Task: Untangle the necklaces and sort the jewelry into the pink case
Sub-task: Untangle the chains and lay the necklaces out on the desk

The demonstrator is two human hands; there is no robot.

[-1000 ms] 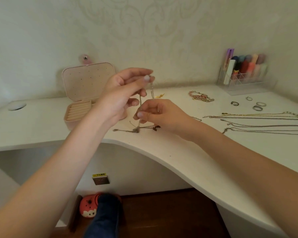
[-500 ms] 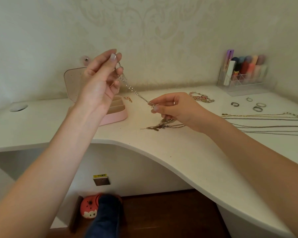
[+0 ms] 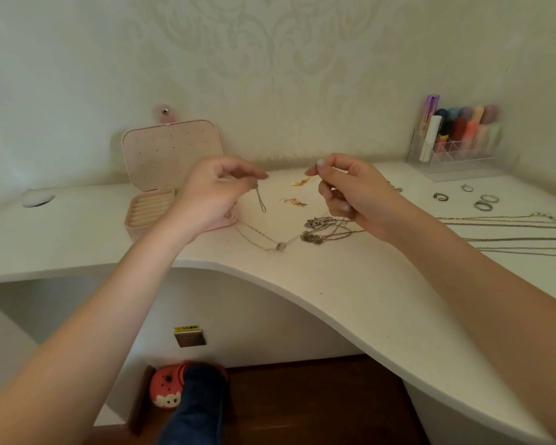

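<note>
Both hands hover above the white desk point(image 3: 350, 303), held apart at about the same height. The left hand point(image 3: 211, 195) pinches a thin silver chain point(image 3: 261, 202) between thumb and fingertips; a short loop of it hangs straight down just below the fingers, and further chain runs down to the desktop, where it lies in a shallow curve with a small ring-shaped piece point(image 3: 280, 247) on it. The right hand point(image 3: 350, 191) has its fingers curled, thumb and forefinger pressed together at the top, gripping chain strands that drop from the palm to a tangled clump of necklaces point(image 3: 316, 229) lying directly beneath and slightly left of it.

The pink case point(image 3: 170, 175) stands open just behind the left hand, lid upright, its base partly hidden by the wrist. Between the two hands, further back on the desk, lie two small gold pieces point(image 3: 297, 192).

To the right of the right forearm, several straightened necklaces point(image 3: 511, 229) lie in parallel lines, with a few rings point(image 3: 482, 200) behind them and a clear organiser point(image 3: 459, 146) of coloured tubes by the wall.
</note>
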